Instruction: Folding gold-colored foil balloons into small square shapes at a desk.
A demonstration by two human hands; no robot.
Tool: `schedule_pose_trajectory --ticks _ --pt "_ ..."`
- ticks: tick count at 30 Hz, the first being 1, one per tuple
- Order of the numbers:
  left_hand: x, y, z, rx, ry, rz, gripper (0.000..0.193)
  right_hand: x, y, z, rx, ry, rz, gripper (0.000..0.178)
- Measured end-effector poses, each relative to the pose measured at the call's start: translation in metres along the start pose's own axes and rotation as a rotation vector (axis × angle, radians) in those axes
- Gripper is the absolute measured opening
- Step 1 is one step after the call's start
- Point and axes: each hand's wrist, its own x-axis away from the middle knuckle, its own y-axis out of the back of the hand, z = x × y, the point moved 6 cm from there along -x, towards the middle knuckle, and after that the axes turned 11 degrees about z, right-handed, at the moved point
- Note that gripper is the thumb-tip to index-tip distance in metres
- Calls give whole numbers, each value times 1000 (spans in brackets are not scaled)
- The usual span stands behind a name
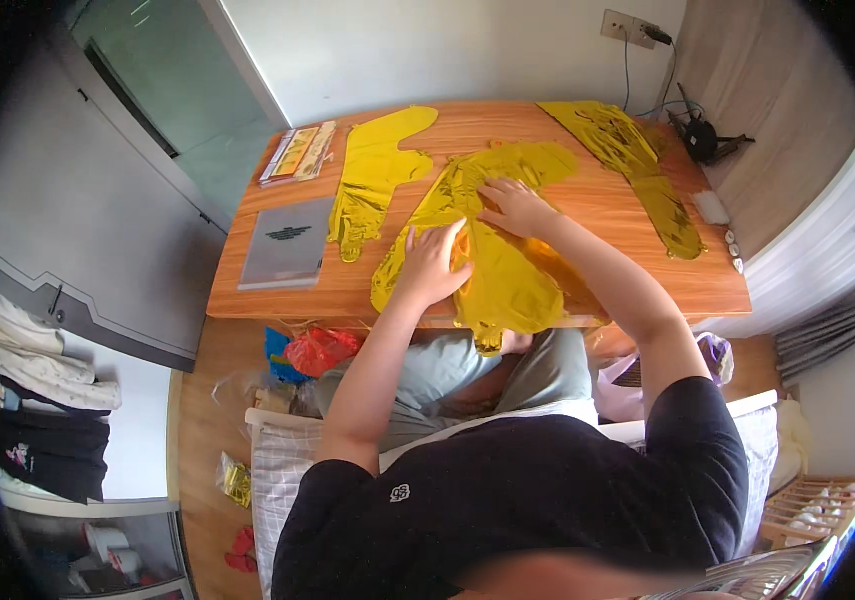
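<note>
A flat, uninflated gold foil balloon (514, 281) lies across the middle of the table, its lower end hanging over the front edge toward my lap. My left hand (434, 265) rests on its left part, thumb and fingers apart. Higher up, my right hand (517, 207) is spread flat on the crinkled foil. Left of it lies another flat gold foil balloon (370, 165), apart from both hands. A third gold foil balloon (627, 150) stretches along the table's right side, its lower end near the right edge.
On the wooden table (237, 255), a clear plastic folder (282, 245) and a stack of booklets (297, 155) lie at left. A black router (704, 137) with cables stands at back right. Below the table are a red plastic bag (322, 350) and a white-purple bag (619, 383).
</note>
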Motion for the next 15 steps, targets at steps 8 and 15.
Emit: schedule_pose_trajectory --ticks 8,15 --pt "-1 -3 9 85 63 20 74 -28 -9 22 36 -59 -2 69" --pt "0 -3 12 100 43 -67 63 19 15 9 -81 -66 -181 54"
